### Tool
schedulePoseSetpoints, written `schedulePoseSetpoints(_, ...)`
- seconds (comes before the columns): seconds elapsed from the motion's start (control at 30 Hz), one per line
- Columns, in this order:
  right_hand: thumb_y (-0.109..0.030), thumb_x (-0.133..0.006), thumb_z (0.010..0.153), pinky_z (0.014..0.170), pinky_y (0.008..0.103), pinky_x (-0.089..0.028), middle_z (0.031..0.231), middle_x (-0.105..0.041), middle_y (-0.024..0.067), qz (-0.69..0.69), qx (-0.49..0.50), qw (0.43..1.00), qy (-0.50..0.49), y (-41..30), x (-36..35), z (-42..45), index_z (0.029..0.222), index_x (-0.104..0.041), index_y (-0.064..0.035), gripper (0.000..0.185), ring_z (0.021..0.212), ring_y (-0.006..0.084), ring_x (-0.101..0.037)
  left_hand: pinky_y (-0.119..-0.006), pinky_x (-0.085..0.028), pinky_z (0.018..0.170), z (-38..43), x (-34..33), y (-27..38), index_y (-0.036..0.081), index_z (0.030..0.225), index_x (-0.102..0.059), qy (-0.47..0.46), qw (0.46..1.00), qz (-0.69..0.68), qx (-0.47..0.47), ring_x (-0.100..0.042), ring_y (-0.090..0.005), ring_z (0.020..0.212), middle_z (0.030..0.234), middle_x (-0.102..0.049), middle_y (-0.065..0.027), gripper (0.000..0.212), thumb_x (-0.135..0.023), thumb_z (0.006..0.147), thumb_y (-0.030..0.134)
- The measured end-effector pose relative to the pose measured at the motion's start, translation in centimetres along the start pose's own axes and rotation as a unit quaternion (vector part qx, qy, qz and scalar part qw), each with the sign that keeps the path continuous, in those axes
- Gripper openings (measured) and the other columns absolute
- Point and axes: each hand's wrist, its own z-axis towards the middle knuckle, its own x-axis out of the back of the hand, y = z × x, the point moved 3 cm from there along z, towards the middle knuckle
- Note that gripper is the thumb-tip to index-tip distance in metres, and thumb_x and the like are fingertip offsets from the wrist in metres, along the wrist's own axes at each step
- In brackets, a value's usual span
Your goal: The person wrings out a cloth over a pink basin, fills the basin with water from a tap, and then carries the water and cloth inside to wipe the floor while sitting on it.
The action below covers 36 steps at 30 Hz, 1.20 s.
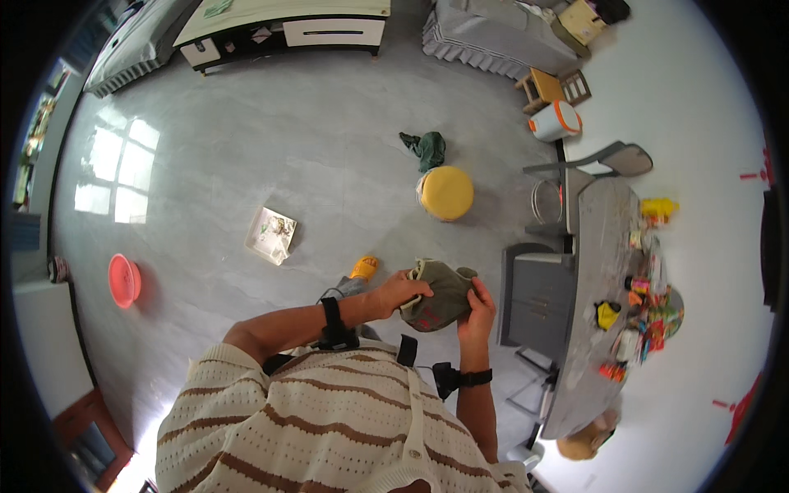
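An olive-green cloth item (442, 297), soft and cap-like with a pale trimmed edge and red markings, hangs in front of my body above the floor. My left hand (394, 293) grips its pale-edged side, thumb lying on top. At the opposite side, my right hand (478, 313) pinches the cloth between thumb and fingers. Whether it is a cap or a small bag cannot be told. Beyond it, on the floor, stands a round stool with a yellow seat (448, 193). A dark green crumpled cloth or bag (428, 148) lies just past the stool.
A shallow pale tray with scraps (262, 238) and a pink basin (124, 280) rest on the floor to the left. On the right are a grey chair (539, 296), a long table (573, 382) with packets, and a white-orange bin (555, 121). A low cabinet (336, 31) stands ahead.
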Motion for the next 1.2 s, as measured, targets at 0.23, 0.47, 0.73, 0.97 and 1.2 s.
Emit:
schedulePoseSetpoints(0.23, -0.022, -0.053, 0.092, 0.093, 0.0437, -0.043, 0.12, -0.053, 0.013, 0.032, -0.192, 0.981, 0.006, -3.4, -0.5, 10.0, 0.13, -0.045, -0.0126, 0.04, 0.11, 0.0265, -0.051, -0.027, -0.046, 0.079, 8.9, 0.3, 3.6, 0.002, 0.115, -0.057, 0.056, 0.996, -0.053, 0.052, -0.057, -0.0132, 0.093, 0.103, -0.063, -0.0072, 0.044, -0.068, 0.073, 0.013)
schedulePoseSetpoints(0.47, -0.034, -0.054, 0.092, 0.095, 0.0403, -0.04, 0.126, -0.051, 0.0095, -0.016, -0.288, 0.92, -0.267, -6.6, -3.6, 18.8, 0.129, -0.046, -0.0078, 0.046, 0.115, 0.0229, -0.048, -0.028, -0.049, 0.072, 16.1, 0.4, 5.6, 0.002, 0.101, -0.063, 0.105, 0.989, -0.098, -0.028, -0.06, -0.0138, 0.08, 0.09, -0.065, -0.0042, 0.035, -0.069, 0.069, 0.013)
schedulePoseSetpoints(0.73, -0.019, -0.059, 0.091, 0.075, 0.0264, -0.045, 0.09, -0.062, 0.0024, -0.166, -0.269, 0.889, -0.331, -9.9, -4.1, 30.0, 0.098, -0.062, -0.0009, 0.019, 0.082, 0.0115, -0.056, -0.027, -0.049, 0.069, 21.6, -1.9, 10.0, 0.001, 0.102, -0.063, 0.21, 0.967, -0.139, -0.043, -0.06, -0.0139, 0.077, 0.088, -0.065, -0.0054, 0.034, -0.067, 0.071, 0.014)
schedulePoseSetpoints(0.97, -0.015, -0.062, 0.088, 0.071, 0.0239, -0.041, 0.083, -0.059, -0.0008, -0.256, -0.204, 0.879, -0.347, -11.6, -4.5, 35.8, 0.089, -0.062, -0.0024, 0.013, 0.077, 0.0079, -0.051, -0.029, -0.051, 0.066, 24.6, -3.9, 12.6, 0.002, 0.099, -0.064, 0.294, 0.943, -0.147, -0.06, -0.061, -0.0151, 0.073, 0.084, -0.066, -0.0053, 0.031, -0.068, 0.072, 0.016)
schedulePoseSetpoints(1.2, -0.015, -0.062, 0.088, 0.069, 0.0217, -0.041, 0.081, -0.057, -0.0022, -0.297, -0.107, 0.878, -0.359, -12.5, -6.9, 39.0, 0.089, -0.06, -0.0037, 0.011, 0.074, 0.0066, -0.049, -0.037, -0.045, 0.083, 27.5, -1.7, 12.5, 0.007, 0.108, -0.057, 0.28, 0.941, -0.173, -0.074, -0.059, -0.0282, 0.094, 0.104, -0.062, -0.0135, 0.04, -0.063, 0.069, 0.002)
